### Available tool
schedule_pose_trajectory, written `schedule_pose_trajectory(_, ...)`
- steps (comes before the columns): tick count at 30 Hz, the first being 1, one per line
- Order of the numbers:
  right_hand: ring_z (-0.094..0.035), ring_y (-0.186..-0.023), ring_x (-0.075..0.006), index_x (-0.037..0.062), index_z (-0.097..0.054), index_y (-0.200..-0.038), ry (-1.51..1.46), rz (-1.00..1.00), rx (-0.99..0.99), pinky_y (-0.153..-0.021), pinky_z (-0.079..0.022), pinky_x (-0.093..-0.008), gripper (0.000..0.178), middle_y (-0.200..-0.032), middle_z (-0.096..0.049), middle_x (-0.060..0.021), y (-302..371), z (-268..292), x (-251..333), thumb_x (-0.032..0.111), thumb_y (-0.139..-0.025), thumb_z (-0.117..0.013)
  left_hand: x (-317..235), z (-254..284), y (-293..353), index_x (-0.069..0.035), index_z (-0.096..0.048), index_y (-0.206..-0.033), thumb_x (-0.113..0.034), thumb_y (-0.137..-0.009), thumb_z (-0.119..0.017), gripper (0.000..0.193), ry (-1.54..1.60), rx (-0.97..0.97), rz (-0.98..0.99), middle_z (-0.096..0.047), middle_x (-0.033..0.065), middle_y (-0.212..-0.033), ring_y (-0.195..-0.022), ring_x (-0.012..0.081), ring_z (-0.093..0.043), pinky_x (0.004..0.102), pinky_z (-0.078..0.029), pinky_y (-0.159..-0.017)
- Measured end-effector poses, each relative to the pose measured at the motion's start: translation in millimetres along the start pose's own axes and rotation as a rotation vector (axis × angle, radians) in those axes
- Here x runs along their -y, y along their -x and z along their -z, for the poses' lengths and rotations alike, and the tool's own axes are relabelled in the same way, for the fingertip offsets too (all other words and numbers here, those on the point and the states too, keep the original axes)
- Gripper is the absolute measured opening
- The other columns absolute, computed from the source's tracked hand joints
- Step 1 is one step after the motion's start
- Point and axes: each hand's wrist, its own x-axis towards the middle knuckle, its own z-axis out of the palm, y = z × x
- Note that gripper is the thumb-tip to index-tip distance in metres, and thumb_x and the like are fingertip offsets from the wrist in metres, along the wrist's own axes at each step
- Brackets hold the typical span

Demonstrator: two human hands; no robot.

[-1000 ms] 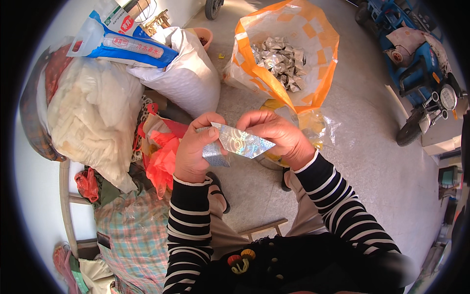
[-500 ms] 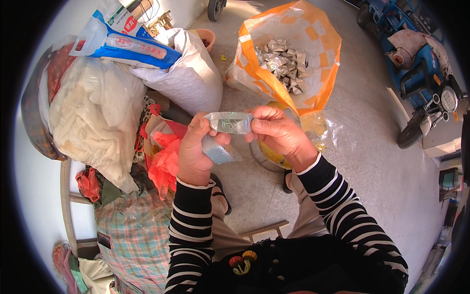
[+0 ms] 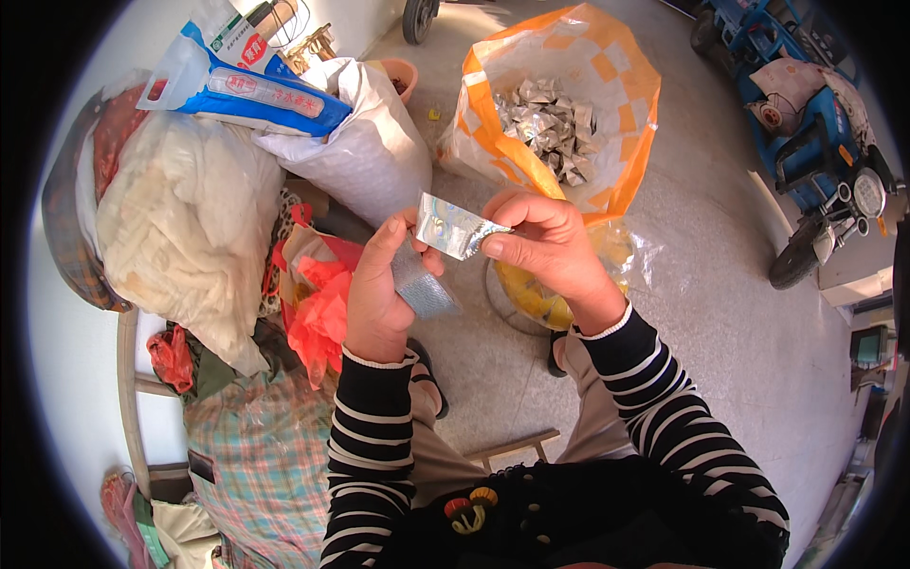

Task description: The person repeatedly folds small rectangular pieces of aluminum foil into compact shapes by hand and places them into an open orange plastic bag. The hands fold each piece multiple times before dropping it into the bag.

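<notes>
My right hand (image 3: pixel 559 256) pinches one pointed end of a folded silver paper ingot (image 3: pixel 453 228) between thumb and fingers. The ingot is tilted, its left end higher, with a faint green pattern on the foil. Beside that left end, the fingertips of my left hand (image 3: pixel 373 299) are very close; whether they touch it I cannot tell. A small stack of silver foil sheets (image 3: pixel 424 287) is held in my left hand, hanging below its fingers. Beyond my hands stands an orange-and-white plastic bag (image 3: pixel 647 142), wide at the mouth, with several folded silver ingots (image 3: pixel 545 123) inside.
To the left are a full white sack (image 3: pixel 379 152), a blue-and-white rice bag (image 3: pixel 275 100), a big cream cloth bundle (image 3: pixel 180 209) and red plastic bags (image 3: pixel 322 318). A yellow item in clear plastic (image 3: pixel 526 299) lies between my feet and the bag. A blue motor tricycle (image 3: pixel 820 161) stands right.
The silver paper piece has turned from level to tilted and shows a broad flat side. My right hand has shifted slightly right; my left fingers have drawn back from its front.
</notes>
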Motion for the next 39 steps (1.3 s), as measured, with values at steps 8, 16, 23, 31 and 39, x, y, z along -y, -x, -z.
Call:
schedule_pose_trajectory(8,-0.063,-0.09,-0.0224,0.0034,-0.065,-0.099,1.062,0.107,-0.658,-0.079,-0.05,-0.0322,0.031,-0.092,-0.065,-0.0108,-29,34,21,0.014,-0.074,-0.079,1,8,-8,-0.003,-0.056,-0.111,-0.001,-0.087,-0.054,0.024,0.076,-0.156,-0.043,-0.06,0.0075,-0.095,-0.08,0.0187,-0.061,0.0346,-0.053,-0.074)
schedule_pose_trajectory(16,-0.059,-0.085,-0.0082,0.0028,-0.067,-0.096,-0.157,-0.488,0.088,-0.078,-0.048,-0.0241,0.015,-0.09,-0.065,0.0003,5,-17,-17,0.006,-0.082,-0.072,4,6,-8,-0.002,-0.056,-0.11,0.002,-0.086,-0.053,0.025,0.166,-0.243,-0.032,-0.06,0.008,-0.097,-0.083,0.0196,-0.061,0.0367,-0.054,-0.078)
schedule_pose_trajectory(23,-0.058,-0.079,-0.0059,0.0026,-0.067,-0.09,-0.262,-0.557,0.061,-0.072,-0.048,-0.0229,0.005,-0.084,-0.065,0.0013,-1,-17,-17,0.004,-0.085,-0.067,4,6,-8,-0.002,-0.056,-0.11,0.003,-0.083,-0.054,0.028,0.166,-0.178,-0.031,-0.062,0.0096,-0.099,-0.088,0.0223,-0.062,0.0372,-0.053,-0.081)
schedule_pose_trajectory(31,-0.061,-0.071,-0.018,0.0082,-0.065,-0.077,0.722,0.18,-0.275,-0.069,-0.047,-0.027,0.009,-0.077,-0.062,-0.0027,-3,-21,-24,0.008,-0.073,-0.073,-7,1,-2,-0.003,-0.061,-0.099,-0.008,-0.086,-0.059,0.015,-0.223,-0.338,-0.1,-0.064,0.0105,-0.09,-0.069,0.0178,-0.061,0.0291,-0.05,-0.061)
schedule_pose_trajectory(39,-0.061,-0.074,-0.0164,0.008,-0.066,-0.079,0.793,0.379,-0.225,-0.071,-0.047,-0.0299,0.011,-0.082,-0.065,-0.001,-2,-29,-12,0.012,-0.075,-0.074,3,-15,2,0.0,-0.063,-0.092,-0.01,-0.084,-0.066,0.013,-0.554,-0.301,-0.055,-0.065,0.0071,-0.08,-0.058,0.0123,-0.058,0.0237,-0.047,-0.053)
